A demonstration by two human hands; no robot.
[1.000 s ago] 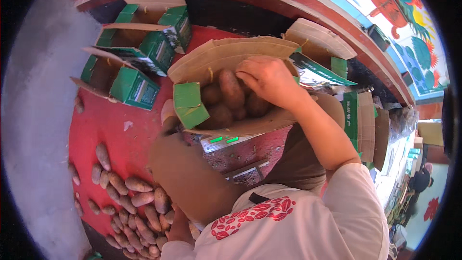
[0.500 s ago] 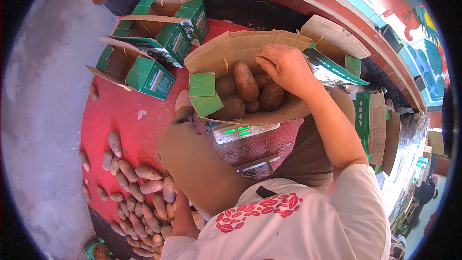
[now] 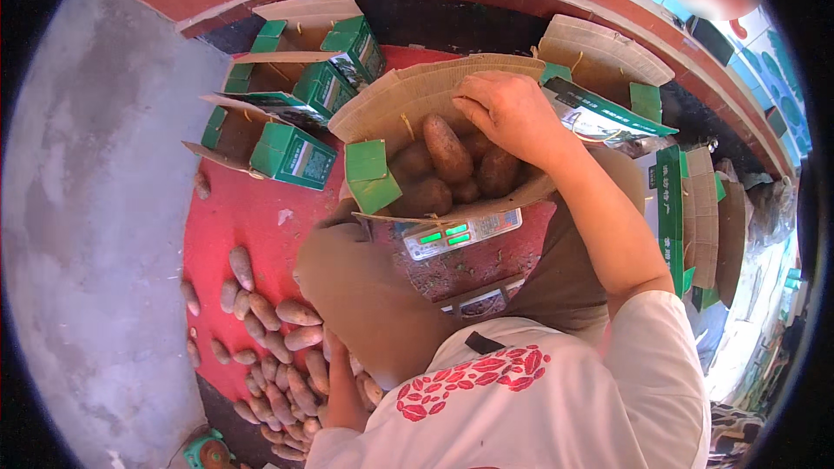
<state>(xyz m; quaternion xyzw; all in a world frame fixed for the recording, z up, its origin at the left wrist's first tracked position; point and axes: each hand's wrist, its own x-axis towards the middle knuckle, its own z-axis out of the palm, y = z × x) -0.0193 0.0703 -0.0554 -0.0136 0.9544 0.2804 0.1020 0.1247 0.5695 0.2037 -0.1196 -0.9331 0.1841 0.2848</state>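
An open cardboard box (image 3: 369, 175) with green flaps stands between my knees and holds several brown sweet potatoes (image 3: 446, 149). Over its right side hangs my right hand (image 3: 512, 117), fingers curled and pressed together in front of the far flap; whatever they may hold is hidden. Beneath the box, a digital scale (image 3: 478, 231) with green lit displays partly shows. My left arm reaches down beside my left leg to a pile of loose sweet potatoes (image 3: 300, 393). Only the back of my left hand (image 3: 337, 354) shows there, its fingers hidden by the leg and the pile.
Open green boxes (image 3: 294, 156) stand at the far left on the red mat (image 3: 252, 217). Another open box (image 3: 599, 108) is at the far right, with upright cartons (image 3: 673, 208) beside my right arm. A grey wall (image 3: 95, 208) borders the left.
The whole view has shifted, so the boxes and pile at left appear farther right. My right hand keeps its curled shape over the box. My left arm still reaches to the pile.
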